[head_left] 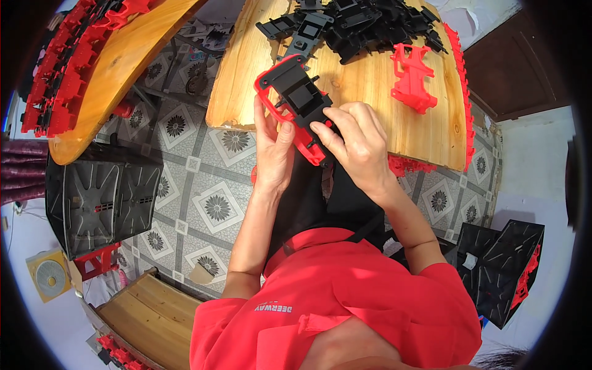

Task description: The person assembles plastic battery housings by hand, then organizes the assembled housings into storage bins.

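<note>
Between my hands, above the near edge of the table, is a red plastic frame [266, 86] with a black plastic part [299, 92] lying against it. My left hand [273, 145] is closed round the left side of the red frame, thumb up along its edge. The fingers and thumb of my right hand [357, 132] pinch the lower right end of the black part. Another red frame [413, 79] lies alone on the table to the right. Just beyond the held pieces, a black part [308, 34] sits at the edge of a heap of similar black parts [364, 28].
The wooden table [240, 74] has red parts along its right edge. A second wooden table [117, 74] at the left holds rows of red and black parts. Black crates [111, 197] stand left, and more black crates [499, 271] right. A wooden bench [148, 314] is lower left.
</note>
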Demonstrator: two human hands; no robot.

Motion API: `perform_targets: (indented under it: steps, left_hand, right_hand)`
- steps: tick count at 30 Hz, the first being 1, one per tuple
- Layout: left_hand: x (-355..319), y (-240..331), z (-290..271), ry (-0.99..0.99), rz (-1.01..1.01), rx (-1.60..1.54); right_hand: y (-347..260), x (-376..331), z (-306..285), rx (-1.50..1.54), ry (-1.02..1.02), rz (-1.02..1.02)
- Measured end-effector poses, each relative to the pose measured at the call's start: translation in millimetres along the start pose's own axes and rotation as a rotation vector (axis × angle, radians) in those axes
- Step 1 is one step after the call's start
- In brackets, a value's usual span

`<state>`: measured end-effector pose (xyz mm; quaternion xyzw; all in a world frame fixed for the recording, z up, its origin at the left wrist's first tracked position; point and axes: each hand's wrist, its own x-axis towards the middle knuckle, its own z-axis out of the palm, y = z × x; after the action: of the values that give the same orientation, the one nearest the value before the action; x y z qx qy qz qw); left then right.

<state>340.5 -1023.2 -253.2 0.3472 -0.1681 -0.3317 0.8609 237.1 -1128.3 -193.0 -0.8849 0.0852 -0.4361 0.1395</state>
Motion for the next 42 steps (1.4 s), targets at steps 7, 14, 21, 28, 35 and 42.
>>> perform_targets:
  steps: [7,14,21,28,35,42]
  left_hand:
    - [-4.0,2.8,5.6,-0.04,-0.016,0.051]
    - [-10.9,-2.1,27.6,-0.098,-0.083,0.216]
    - [7.2,7.1,36.7,0.021,-0.111,0.182]
    - [4.5,9.2,40.1,0.0,0.349,0.33]
    - [107.2,200.7,7.4,0.468,0.637,0.235]
    - [277.2,339.8,-122.6,0.65,0.655,0.078]
  right_hand:
    - [2.3,-8.7,-2.1,0.045,-0.041,-0.031]
    - [39.7,25.7,16.3,0.834,-0.15,0.656]
    - [62.0,25.2,15.1,1.071,-0.367,0.551]
    - [21.9,5.5,-9.2,0.988,-0.416,0.526]
    - [20.4,-5.1,-35.6,0.792,-0.087,0.509]
    - [17.1,-51.1,-42.6,0.863,-0.241,0.797]
